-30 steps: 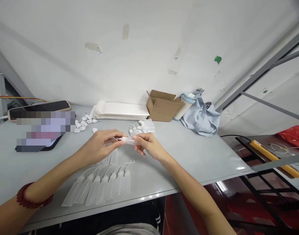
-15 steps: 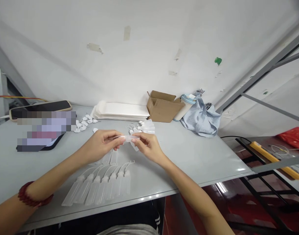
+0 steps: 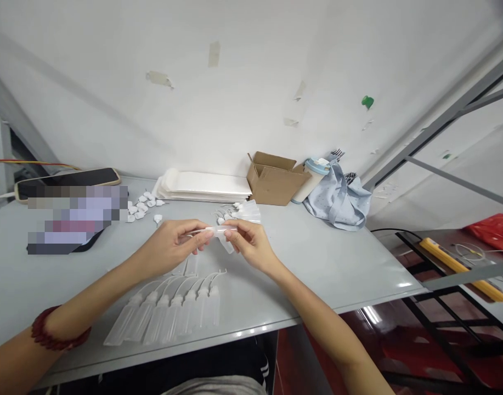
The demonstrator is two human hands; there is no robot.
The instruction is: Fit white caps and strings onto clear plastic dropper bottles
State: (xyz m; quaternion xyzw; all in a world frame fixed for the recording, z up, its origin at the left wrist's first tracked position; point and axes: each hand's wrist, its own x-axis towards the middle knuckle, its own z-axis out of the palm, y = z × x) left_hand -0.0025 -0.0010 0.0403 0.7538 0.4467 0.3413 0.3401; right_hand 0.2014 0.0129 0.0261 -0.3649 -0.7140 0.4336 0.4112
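Note:
Over the middle of the table, a small translucent plastic squeeze bottle lies sideways between both hands. My left hand pinches its cap end with thumb and fingers, which partly hide the cap. Around the body at the other end, my right hand is closed. Below them, several similar bottles with thin curved nozzles lie in a row near the front edge. More bottles lie behind my right hand. White nozzle caps are heaped at the back left, with one single cap apart from them.
A phone and a blurred-out device lie on the left. Along the wall stand a white flat stack, an open cardboard box, a lidded cup and a light blue cloth. Grey shelf bars rise at the right.
My left hand has shifted slightly to the right, closer to my right hand, along the bottle's cap end. Both hands still hold the bottle; the things on the table have not moved.

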